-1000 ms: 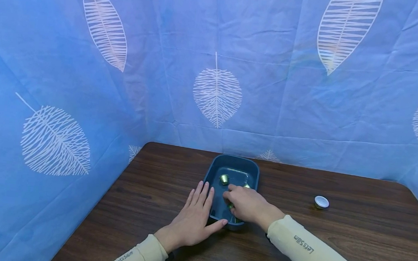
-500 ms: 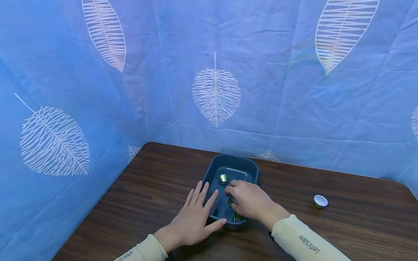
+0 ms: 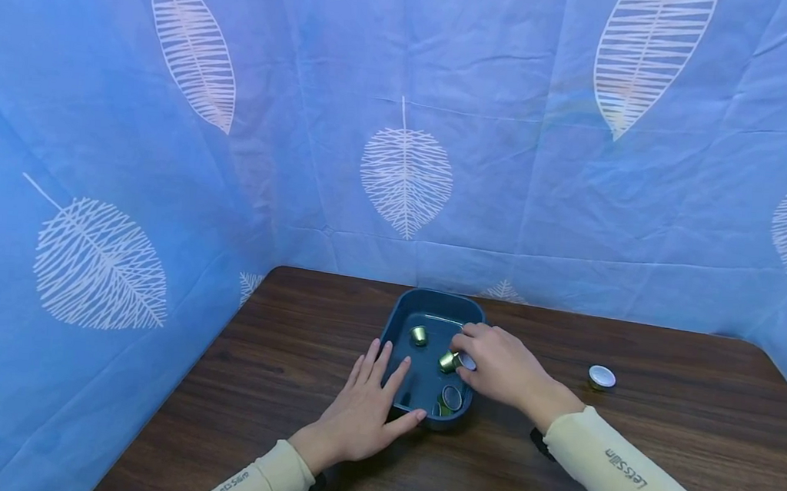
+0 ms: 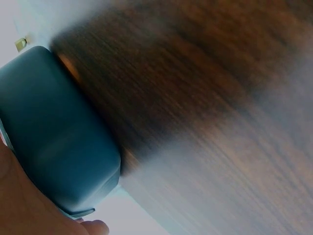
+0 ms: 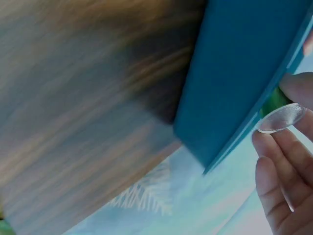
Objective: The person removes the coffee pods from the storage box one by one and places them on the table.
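Observation:
A dark teal tray (image 3: 402, 312) stands on the wooden table and holds several small green capsules. My right hand (image 3: 488, 361) pinches one green capsule (image 3: 454, 360) by its silver rim, just above the tray's right side. That capsule's clear rim (image 5: 281, 118) shows between my fingertips in the right wrist view, beside the tray wall (image 5: 234, 78). My left hand (image 3: 371, 398) lies flat against the tray's left front rim, fingers straight, thumb at the front corner. Another capsule (image 3: 418, 334) lies in the tray's far part, and one more (image 3: 452, 397) lies near its front right corner.
A lone capsule (image 3: 602, 377) with a silver top sits on the table to the right of the tray. Blue leaf-printed cloth closes in the back and both sides. The table (image 3: 662, 452) runs wide on the right, and its left edge is close to my left hand.
My right hand has drawn back out of the tray's front part and risen to its right side with one capsule pinched. The capsule near the front corner is now uncovered. The left hand stays.

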Demonstrator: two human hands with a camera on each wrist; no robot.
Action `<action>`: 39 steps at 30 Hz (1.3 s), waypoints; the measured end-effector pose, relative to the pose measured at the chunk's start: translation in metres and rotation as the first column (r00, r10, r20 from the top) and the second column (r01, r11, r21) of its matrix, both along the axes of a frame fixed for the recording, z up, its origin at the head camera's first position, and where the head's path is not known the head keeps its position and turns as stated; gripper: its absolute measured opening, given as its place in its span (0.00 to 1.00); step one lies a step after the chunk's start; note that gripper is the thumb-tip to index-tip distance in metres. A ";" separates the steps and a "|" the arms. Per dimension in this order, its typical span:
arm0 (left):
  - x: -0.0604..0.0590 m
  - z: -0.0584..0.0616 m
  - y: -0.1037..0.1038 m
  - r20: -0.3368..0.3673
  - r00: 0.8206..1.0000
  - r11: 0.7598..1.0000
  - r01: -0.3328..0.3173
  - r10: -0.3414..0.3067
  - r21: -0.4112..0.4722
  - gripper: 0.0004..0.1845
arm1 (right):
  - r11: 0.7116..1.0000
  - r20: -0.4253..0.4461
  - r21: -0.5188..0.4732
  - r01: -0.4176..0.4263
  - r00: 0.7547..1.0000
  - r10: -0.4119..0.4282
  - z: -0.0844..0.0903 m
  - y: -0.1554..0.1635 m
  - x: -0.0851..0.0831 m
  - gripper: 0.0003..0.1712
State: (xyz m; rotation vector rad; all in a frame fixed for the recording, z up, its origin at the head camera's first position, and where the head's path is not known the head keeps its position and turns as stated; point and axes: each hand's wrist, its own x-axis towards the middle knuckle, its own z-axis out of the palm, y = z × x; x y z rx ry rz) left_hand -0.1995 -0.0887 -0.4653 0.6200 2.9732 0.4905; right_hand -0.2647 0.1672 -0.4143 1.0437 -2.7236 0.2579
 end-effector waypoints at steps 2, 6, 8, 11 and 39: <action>0.000 0.000 0.000 0.002 1.000 1.000 -0.001 0.001 0.006 0.47 | 1.000 -0.012 -0.017 0.021 1.000 -0.021 0.002 0.008 0.000 0.16; 0.000 -0.001 -0.001 0.003 1.000 1.000 -0.005 0.005 0.017 0.46 | 0.996 -0.008 -0.052 0.076 0.997 -0.077 0.007 0.024 0.001 0.15; 0.000 -0.001 -0.001 0.000 1.000 1.000 -0.005 0.005 0.020 0.46 | 0.994 -0.007 -0.059 0.094 0.995 -0.095 0.008 0.031 0.001 0.14; 0.000 -0.002 -0.002 -0.007 1.000 1.000 -0.002 0.002 0.021 0.46 | 0.992 -0.007 -0.069 0.106 0.994 -0.106 0.010 0.041 0.003 0.14; -0.001 -0.002 0.000 0.014 1.000 0.999 0.003 -0.004 0.032 0.47 | 0.992 -0.013 0.056 0.115 0.993 -0.115 -0.025 0.095 0.026 0.16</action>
